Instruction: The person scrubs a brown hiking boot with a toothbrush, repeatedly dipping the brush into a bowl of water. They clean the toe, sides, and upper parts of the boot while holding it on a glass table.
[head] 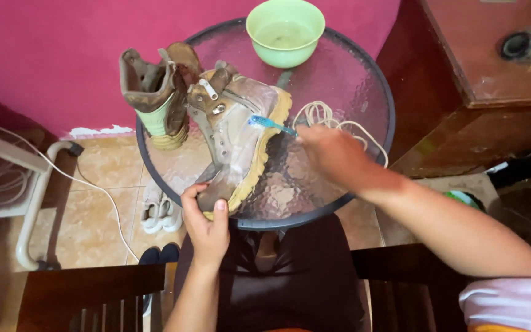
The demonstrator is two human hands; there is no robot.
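item: tan boot (241,141), lying on its side on the round glass table (364,80), soapy film on the upper. left hand (207,224) clamped on the boot's heel end. right hand (330,154) closed around a blue toothbrush (270,124), bristles touching the upper, just left of that hand. second boot (155,95) upright beyond the left hand. green bowl (285,31) of water beyond the right hand; white laces (330,117) coiled beside it. risk: wet glass probably slick, so the boot might slide if the heel grip loosened; a wide stroke could tip the bowl.
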